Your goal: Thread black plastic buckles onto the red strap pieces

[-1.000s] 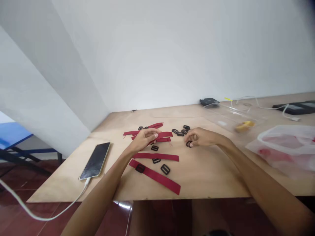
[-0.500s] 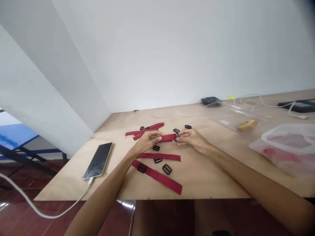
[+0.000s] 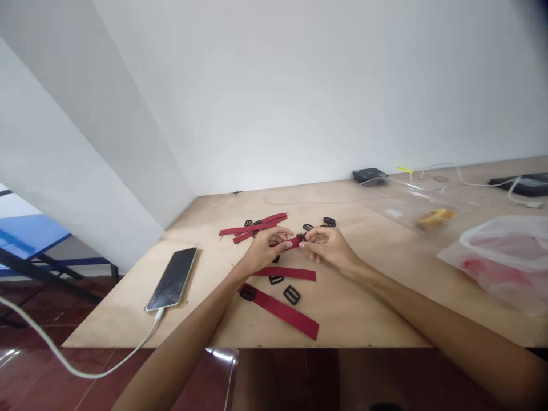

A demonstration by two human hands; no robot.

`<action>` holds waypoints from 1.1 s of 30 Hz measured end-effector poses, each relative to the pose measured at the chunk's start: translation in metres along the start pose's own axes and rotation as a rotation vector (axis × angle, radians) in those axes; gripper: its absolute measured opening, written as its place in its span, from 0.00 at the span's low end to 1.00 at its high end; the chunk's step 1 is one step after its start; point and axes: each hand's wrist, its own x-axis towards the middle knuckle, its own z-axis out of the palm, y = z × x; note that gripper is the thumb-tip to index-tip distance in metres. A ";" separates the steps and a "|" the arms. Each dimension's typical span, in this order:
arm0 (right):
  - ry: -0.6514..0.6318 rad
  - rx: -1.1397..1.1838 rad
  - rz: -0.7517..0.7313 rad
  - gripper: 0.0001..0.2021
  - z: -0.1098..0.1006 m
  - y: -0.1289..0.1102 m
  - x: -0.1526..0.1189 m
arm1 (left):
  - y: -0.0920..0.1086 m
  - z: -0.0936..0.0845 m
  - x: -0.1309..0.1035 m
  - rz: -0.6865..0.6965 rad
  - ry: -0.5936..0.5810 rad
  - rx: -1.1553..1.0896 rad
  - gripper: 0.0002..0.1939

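Head view: left hand [image 3: 266,250] pinches red fabric strap [image 3: 293,244]; right hand [image 3: 331,249] pinches black plastic buckle [image 3: 301,237], strap's 3 o'clock end
Threading: unclear on held pair
6 o'clock strap [image 3: 286,313]: buckle on it; unfitted buckle [image 3: 291,295] beside

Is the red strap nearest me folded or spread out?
Spread out: the visible part of that red strap lies flat on the table.

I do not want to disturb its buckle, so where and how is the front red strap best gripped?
Probably pinch the strap across its right end, coming from the right: it lies flat and this end is bare, while the buckle is at its left end.
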 end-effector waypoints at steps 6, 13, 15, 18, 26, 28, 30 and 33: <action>-0.111 -0.085 -0.194 0.17 0.013 0.006 -0.004 | 0.006 0.007 -0.001 0.003 -0.097 -0.107 0.18; 0.001 0.083 -0.127 0.22 0.002 0.002 0.001 | 0.008 -0.010 -0.004 -0.010 -0.126 -0.055 0.23; 0.050 0.166 -0.076 0.23 -0.004 -0.002 0.004 | 0.002 -0.015 -0.002 -0.004 -0.045 0.038 0.23; 0.084 0.218 -0.054 0.24 -0.012 -0.006 0.007 | -0.007 -0.021 0.002 -0.039 0.055 0.088 0.21; 0.032 0.288 -0.031 0.22 -0.011 -0.010 0.007 | -0.007 -0.023 0.004 -0.096 0.063 -0.112 0.21; 0.019 0.272 -0.039 0.21 -0.009 -0.009 0.005 | -0.006 -0.020 0.004 -0.099 0.086 -0.125 0.20; -0.014 0.207 -0.046 0.21 -0.008 -0.008 0.004 | -0.003 -0.017 0.003 -0.099 0.110 -0.097 0.19; -0.095 0.041 -0.071 0.19 -0.007 -0.005 0.001 | 0.003 -0.017 0.001 -0.060 0.102 0.010 0.16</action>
